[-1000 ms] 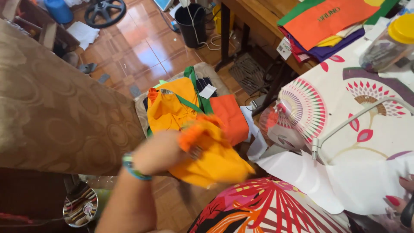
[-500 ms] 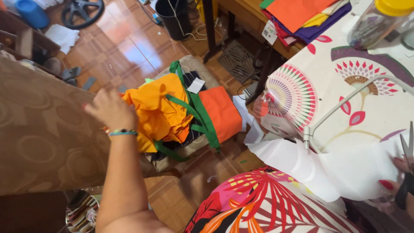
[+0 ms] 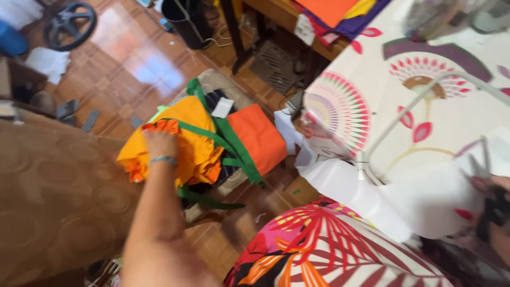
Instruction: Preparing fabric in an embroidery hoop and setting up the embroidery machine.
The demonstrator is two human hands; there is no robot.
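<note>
Orange-yellow fabric pile (image 3: 183, 143) sits on a heap on the wooden floor (image 3: 127, 64), between the brown sofa arm (image 3: 53, 202) and the desk (image 3: 425, 117); green straps (image 3: 223, 138) cross it, prob. ties belonging to the garments; a folded orange piece (image 3: 257, 138) lies just beside, on the desk side. Left hand (image 3: 159, 143) rests on top of the pile, fingers down in the cloth, wrist w/ a light band; grip looks closed on the fabric, though fingertips are hidden. Right hand (image 3: 491, 207) at the frame edge, blurred, closed on scissors (image 3: 481, 167) over white cloth (image 3: 404, 196) draped off the desk edge; likely kept there so cutting stays within reach.
</note>
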